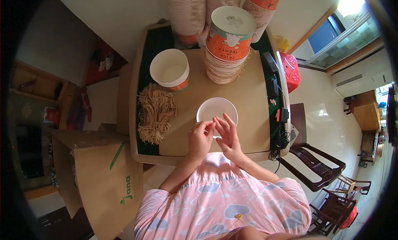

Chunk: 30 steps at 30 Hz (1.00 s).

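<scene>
Close to the table's near edge stands a white bucket (pixel 206 110) with its mouth up, and both my hands are over its near rim. The fingertips of my left hand (pixel 199 141) are pinched together; whatever they hold, if anything, is too small to make out. My right hand (pixel 229 139) is open, its fingers stretched out close beside the left fingertips. Farther left is another open bucket (pixel 169 70), white inside with an orange outside. A heap of beige cords (pixel 156 113) lies just nearer than that bucket.
An upside-down stack of orange patterned buckets (pixel 228 45) stands at the far side, with tall wrapped stacks (pixel 186 16) behind. Brown cardboard (pixel 248 128) covers the tabletop. Black adapters and cables (pixel 280 140) line the right edge. A large cardboard box (pixel 103 178) is at left.
</scene>
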{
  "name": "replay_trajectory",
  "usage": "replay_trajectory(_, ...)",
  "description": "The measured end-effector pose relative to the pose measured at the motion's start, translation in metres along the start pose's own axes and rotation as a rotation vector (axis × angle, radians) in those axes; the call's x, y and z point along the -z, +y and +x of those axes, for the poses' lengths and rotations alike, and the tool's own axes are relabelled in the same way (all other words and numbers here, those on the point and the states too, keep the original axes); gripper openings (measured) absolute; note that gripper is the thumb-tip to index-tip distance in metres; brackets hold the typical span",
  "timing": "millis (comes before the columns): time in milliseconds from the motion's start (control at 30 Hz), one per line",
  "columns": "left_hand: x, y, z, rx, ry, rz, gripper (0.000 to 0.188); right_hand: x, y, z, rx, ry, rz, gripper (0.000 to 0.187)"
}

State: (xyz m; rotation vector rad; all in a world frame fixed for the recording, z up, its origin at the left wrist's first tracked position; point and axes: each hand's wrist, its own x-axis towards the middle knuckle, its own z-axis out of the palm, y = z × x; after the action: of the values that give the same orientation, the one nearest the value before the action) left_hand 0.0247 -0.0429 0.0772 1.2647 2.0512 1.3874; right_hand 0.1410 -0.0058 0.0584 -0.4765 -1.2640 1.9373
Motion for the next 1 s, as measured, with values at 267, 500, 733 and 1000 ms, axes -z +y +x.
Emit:
replay_trajectory(267, -0.005, -0.007, 0.001, -0.015, 0.036, -0.015, 0.005, -0.007, -0.002, 0.001, 0.005, 0.010, -0.055, 0.085)
replay_trajectory(500, -0.003, -0.002, 0.003, -0.061, 0.037, -0.030, 0.007, -0.002, -0.002, 0.007, -0.056, 0.070, 0.221, 0.086)
replay_trajectory(733, -0.008, -0.011, 0.002, 0.053, 0.037, -0.090, 0.004, -0.003, 0.007, 0.008, 0.320, -0.022, -0.772, 0.076)
replay_trajectory(1000, -0.003, -0.019, 0.004, 0.041, -0.005, -0.045, 0.005, -0.002, 0.012, 0.005, 0.123, -0.008, -0.424, 0.077)
